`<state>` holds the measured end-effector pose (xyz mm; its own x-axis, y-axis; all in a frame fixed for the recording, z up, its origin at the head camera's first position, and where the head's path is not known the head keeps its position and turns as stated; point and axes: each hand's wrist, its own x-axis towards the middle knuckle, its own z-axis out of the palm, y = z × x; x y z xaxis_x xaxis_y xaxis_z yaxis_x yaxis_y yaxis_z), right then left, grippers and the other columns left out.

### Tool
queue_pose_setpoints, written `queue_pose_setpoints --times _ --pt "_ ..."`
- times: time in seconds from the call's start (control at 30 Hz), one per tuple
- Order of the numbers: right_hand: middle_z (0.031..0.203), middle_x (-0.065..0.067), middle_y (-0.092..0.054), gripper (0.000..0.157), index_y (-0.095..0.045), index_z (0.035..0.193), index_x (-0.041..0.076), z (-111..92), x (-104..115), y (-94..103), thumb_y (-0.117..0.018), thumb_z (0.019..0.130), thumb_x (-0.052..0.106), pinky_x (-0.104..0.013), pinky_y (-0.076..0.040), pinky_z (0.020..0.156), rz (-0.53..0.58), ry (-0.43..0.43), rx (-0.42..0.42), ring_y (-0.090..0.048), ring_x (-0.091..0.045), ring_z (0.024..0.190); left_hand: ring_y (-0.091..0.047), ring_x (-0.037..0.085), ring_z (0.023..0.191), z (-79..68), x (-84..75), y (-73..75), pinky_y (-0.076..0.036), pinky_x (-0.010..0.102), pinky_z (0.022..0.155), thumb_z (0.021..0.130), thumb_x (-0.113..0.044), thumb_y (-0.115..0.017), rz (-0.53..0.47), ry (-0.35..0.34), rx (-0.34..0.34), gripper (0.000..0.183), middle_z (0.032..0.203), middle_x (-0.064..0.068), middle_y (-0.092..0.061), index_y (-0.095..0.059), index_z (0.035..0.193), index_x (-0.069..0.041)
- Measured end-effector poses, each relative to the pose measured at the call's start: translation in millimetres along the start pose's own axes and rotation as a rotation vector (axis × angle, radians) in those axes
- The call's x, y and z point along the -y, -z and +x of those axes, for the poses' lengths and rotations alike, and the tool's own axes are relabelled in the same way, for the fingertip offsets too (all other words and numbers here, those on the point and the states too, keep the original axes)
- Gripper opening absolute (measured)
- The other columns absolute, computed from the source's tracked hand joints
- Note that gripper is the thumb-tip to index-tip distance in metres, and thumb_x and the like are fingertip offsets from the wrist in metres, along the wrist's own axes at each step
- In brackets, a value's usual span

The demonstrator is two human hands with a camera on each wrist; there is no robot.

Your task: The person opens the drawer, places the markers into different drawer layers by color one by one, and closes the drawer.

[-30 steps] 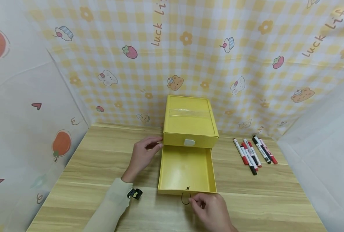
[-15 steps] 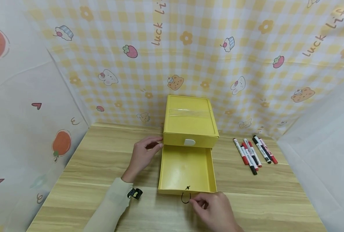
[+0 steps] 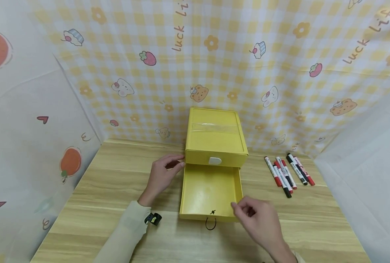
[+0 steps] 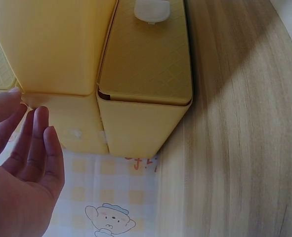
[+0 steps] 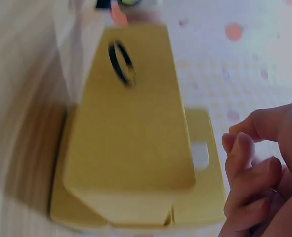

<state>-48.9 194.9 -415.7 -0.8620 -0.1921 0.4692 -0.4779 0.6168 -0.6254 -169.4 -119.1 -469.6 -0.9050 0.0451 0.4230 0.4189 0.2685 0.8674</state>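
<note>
A yellow two-drawer cabinet (image 3: 216, 133) stands at the middle of the table; its lower drawer (image 3: 211, 190) is pulled out and its upper one is in. A thin black loop (image 3: 210, 223) hangs as a pull on the lower drawer's front. At the cabinet's front left edge, my left hand (image 3: 163, 175) touches the side with fingers and thumb extended. My right hand (image 3: 258, 219) is above the drawer's front right corner, fingers loosely curled and holding nothing. In the right wrist view, the fingers (image 5: 249, 173) are apart from the drawer.
Several red, black and white markers (image 3: 283, 177) lie to the right of the cabinet. A patterned cloth (image 3: 149, 84) hangs behind the table. A small black object (image 3: 153, 219) sits at the left cuff. The upper drawer has a white tab (image 3: 215, 161).
My right hand has let go of the black loop and moved up and right. The left hand and the drawer have stayed in place.
</note>
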Motion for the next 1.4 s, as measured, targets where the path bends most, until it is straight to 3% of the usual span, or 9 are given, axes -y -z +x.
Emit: queue_pose_setpoints --times 0.23,0.37,0.63,0.8,0.97,1.13,1.4 --pt "0.061 0.014 -0.059 0.027 -0.073 0.073 0.016 29.4 -36.0 10.7 -0.080 0.097 0.005 -0.020 -0.043 0.047 -0.049 -0.142 -0.143 -0.051 -0.005 0.051 -0.077 0.027 0.100 0.3 0.1 0.5 -0.065 0.036 0.091 0.099 -0.006 -0.084 0.005 -0.009 0.002 0.023 0.122 0.012 -0.079 -0.082 0.122 0.000" --pt "0.064 0.008 -0.064 0.020 -0.074 0.076 0.013 42.3 -64.4 14.5 -0.078 0.096 0.009 -0.023 -0.044 0.052 -0.123 -0.211 -0.168 -0.056 -0.008 0.056 -0.077 0.027 0.100 1.2 1.7 0.6 -0.065 0.034 0.090 0.099 -0.006 -0.084 0.005 -0.014 0.006 0.023 0.122 0.012 -0.079 -0.082 0.122 -0.001" --pt "0.078 -0.001 -0.072 0.004 -0.078 0.088 0.010 57.6 -121.7 26.6 -0.076 0.090 0.013 -0.028 -0.045 0.054 -0.287 -0.311 -0.126 -0.062 -0.013 0.064 -0.078 0.027 0.100 0.0 2.4 0.6 -0.064 0.031 0.090 0.099 -0.005 -0.084 0.008 0.000 0.020 0.024 0.122 0.013 -0.079 -0.081 0.123 0.000" --pt "0.087 -0.007 -0.077 0.012 -0.080 0.098 0.004 62.0 -152.5 38.0 -0.076 0.091 0.014 -0.030 -0.041 0.048 -0.328 -0.373 -0.096 -0.059 -0.013 0.060 -0.078 0.026 0.098 0.5 -0.2 2.1 -0.065 0.033 0.089 0.099 -0.005 -0.083 0.024 0.013 0.026 0.024 0.120 0.013 -0.080 -0.081 0.123 -0.001" --pt "0.091 -0.010 -0.078 0.021 -0.081 0.104 0.001 62.9 -181.4 46.7 -0.080 0.090 0.016 -0.034 -0.042 0.053 -0.375 -0.458 -0.056 -0.061 -0.018 0.066 -0.078 0.027 0.098 1.4 -0.7 3.4 -0.065 0.034 0.089 0.100 -0.005 -0.083 0.032 0.003 0.034 0.025 0.121 0.013 -0.080 -0.081 0.124 0.000" --pt "0.100 -0.015 -0.078 0.029 -0.080 0.111 -0.001 61.0 -201.4 52.1 -0.080 0.091 0.021 -0.036 -0.045 0.060 -0.403 -0.531 0.016 -0.067 -0.027 0.081 -0.078 0.026 0.099 1.8 -1.0 4.3 -0.065 0.033 0.089 0.100 -0.006 -0.083 0.036 0.009 0.037 0.025 0.121 0.012 -0.080 -0.081 0.124 -0.002" --pt "0.101 -0.020 -0.077 0.032 -0.079 0.111 -0.003 59.0 -216.5 54.9 -0.081 0.094 0.023 -0.038 -0.047 0.059 -0.421 -0.604 0.078 -0.067 -0.031 0.081 -0.078 0.026 0.100 2.1 -0.4 4.5 -0.065 0.032 0.090 0.100 -0.006 -0.083 0.031 0.009 0.043 0.025 0.121 0.012 -0.080 -0.081 0.125 -0.001"
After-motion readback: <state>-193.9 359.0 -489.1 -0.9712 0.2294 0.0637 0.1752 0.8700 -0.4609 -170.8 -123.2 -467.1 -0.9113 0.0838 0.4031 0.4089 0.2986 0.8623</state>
